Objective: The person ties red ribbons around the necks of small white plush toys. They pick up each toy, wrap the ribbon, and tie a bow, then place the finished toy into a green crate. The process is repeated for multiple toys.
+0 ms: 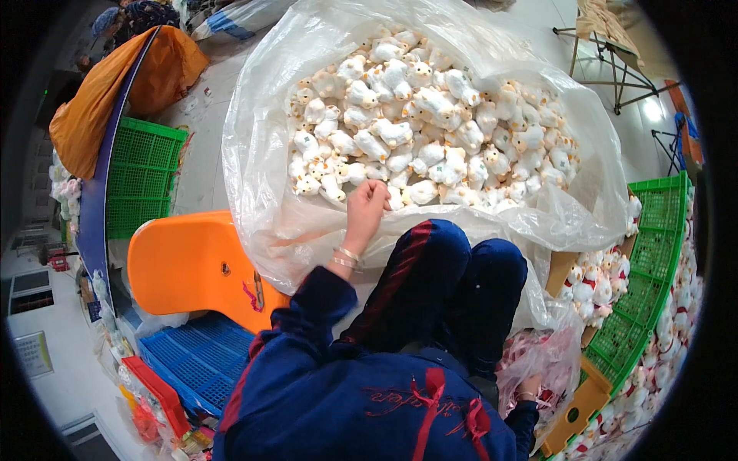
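My left hand [367,207] is at the near edge of a big heap of small white plush toys [392,134] with orange bits. Its fingers are curled together beside a toy; what they hold, if anything, is hidden. The heap lies in a large clear plastic sack [265,165] spread open in front of my knees. Low on the right, my right hand [529,386] reaches into a small clear plastic bag [565,346] of pink and red pieces, perhaps ribbons. The bag and its contents cover those fingers.
An orange plastic chair [188,261] and a blue crate [196,361] are at my left. Green crates [142,173] stand behind a blue panel. To my right, a box holds toys with red neck ribbons [596,288], beside a green crate [653,261]. A person [127,23] is at the far left.
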The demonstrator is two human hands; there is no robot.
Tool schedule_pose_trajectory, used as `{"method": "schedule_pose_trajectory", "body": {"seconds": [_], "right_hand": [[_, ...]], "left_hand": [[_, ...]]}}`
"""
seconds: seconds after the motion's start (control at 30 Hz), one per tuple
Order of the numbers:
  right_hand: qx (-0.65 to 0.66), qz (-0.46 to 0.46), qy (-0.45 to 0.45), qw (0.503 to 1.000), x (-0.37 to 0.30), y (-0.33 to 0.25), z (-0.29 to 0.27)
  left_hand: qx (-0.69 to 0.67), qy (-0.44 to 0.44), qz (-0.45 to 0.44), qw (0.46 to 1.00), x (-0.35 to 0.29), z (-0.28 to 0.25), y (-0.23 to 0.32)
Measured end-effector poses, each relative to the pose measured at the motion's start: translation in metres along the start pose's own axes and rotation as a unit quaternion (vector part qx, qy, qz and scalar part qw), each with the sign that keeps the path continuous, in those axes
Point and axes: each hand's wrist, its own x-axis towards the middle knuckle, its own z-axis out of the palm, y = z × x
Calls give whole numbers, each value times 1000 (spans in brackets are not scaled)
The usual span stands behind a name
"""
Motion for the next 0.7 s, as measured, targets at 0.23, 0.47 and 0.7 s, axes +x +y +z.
{"method": "schedule_pose_trajectory", "body": {"seconds": [0.23,0.47,0.7], "right_hand": [[-43,-53,-56,996,28,-35,20],[-44,-101,-57,992,65,-170,47],[-10,-185,-45,982,87,-272,31]], "left_hand": [[615,-59,97,780,85,-24,-224],[591,-153,-101,785,85,13,-243],[650,-288,-113,694,95,1,-200]]}}
